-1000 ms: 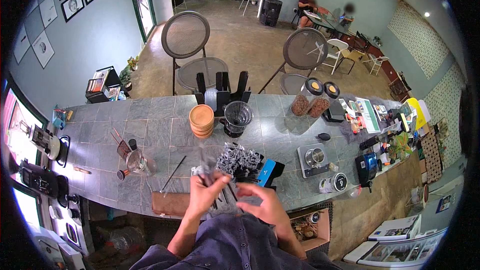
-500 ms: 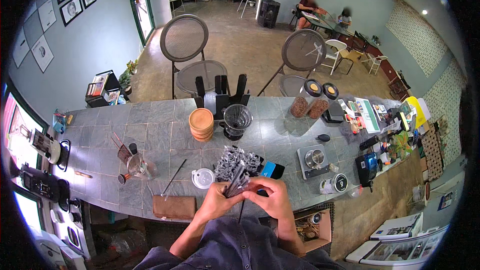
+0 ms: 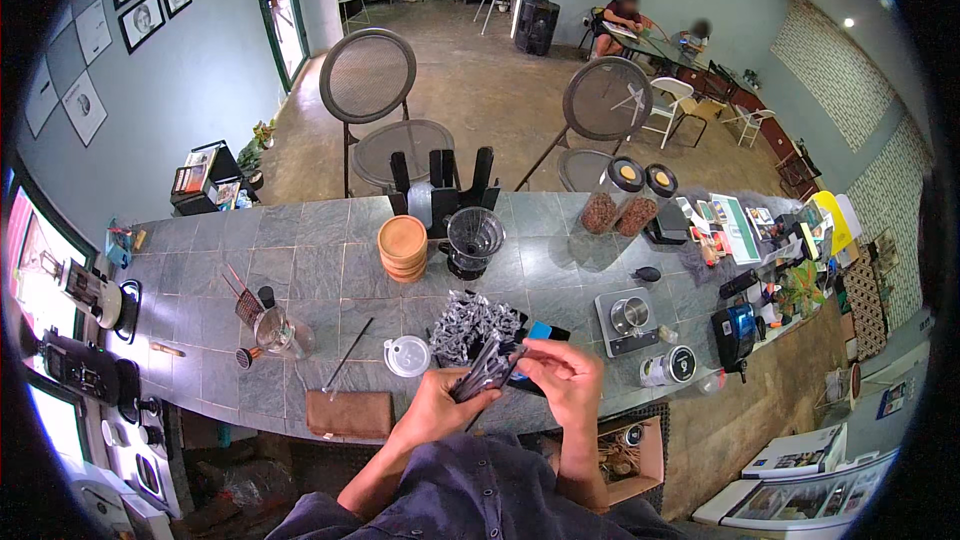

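My left hand (image 3: 432,408) is closed around a bundle of thin black straws (image 3: 488,368), some in clear wrapping, held over the counter's near edge. At the bundle's upper right end, the thumb and fingers of my right hand (image 3: 568,376) pinch what looks like the end of one black straw. Just beyond both hands lies a heap of crumpled clear-and-dark plastic wrappers (image 3: 470,323). A blue and black packet (image 3: 545,332) is partly hidden behind my right hand. To the left are a white round lid (image 3: 407,356) and a single black straw (image 3: 349,351).
A brown folded cloth (image 3: 348,414) lies at the near edge. Farther back stand stacked wooden coasters (image 3: 402,248) and a glass dripper (image 3: 474,240). A scale with a metal cup (image 3: 629,316) and a lidded canister (image 3: 668,368) are on the right, a glass carafe (image 3: 283,333) on the left.
My right hand has moved right, away from my left, and turned so its fingers pinch at the bundle's upper end. The bundle now tilts more to the right.
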Tool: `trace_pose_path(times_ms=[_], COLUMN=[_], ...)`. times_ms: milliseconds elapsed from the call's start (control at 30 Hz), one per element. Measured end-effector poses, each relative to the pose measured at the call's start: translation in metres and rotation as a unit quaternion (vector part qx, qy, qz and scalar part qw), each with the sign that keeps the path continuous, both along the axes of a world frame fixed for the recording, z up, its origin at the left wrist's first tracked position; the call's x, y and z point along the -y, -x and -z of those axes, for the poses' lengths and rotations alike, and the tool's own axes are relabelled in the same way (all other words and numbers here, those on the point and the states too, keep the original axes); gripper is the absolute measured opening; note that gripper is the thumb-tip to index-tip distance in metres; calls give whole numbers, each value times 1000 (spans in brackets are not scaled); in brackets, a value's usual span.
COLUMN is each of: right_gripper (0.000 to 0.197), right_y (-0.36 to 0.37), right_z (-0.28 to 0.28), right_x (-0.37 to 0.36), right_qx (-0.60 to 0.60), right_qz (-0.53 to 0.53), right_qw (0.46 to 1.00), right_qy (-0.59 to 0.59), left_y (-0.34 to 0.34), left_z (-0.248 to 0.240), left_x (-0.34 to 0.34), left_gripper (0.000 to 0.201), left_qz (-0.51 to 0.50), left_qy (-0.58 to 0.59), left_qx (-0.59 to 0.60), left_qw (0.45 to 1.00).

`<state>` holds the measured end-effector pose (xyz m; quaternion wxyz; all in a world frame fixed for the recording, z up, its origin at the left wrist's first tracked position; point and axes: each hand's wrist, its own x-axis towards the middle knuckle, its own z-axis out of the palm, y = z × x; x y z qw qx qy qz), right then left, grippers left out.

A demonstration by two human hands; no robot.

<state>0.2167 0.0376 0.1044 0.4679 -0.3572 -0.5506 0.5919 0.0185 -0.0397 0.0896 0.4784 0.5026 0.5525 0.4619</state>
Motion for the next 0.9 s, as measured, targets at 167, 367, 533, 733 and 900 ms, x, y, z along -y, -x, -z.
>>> trace_pose_path(times_ms=[167, 367, 533, 733, 900], right_gripper=[30, 22, 23, 22, 25], right_y=[3, -10, -26, -24, -2], right_z=[-5, -21, -31, -17, 17], right_x=[0, -13, -30, -24, -24], right_qx=[12, -52, -132, -56, 116], right_qz=[17, 120, 237, 328, 242], right_qw=[999, 985, 947, 905, 862], right_qy=[-41, -113, -175, -266, -431], left_y=[-2, 1, 15, 31, 34], left_z=[7, 2, 2, 22, 13], left_x=[1, 6, 7, 12, 5], left_gripper=[18, 15, 21, 13, 16], left_qz=[7, 16, 116, -102, -157], left_qy=[-34, -9, -1, 46, 64], left_qx=[-12, 34, -69, -3, 62], left_qw=[999, 999, 991, 994, 984])
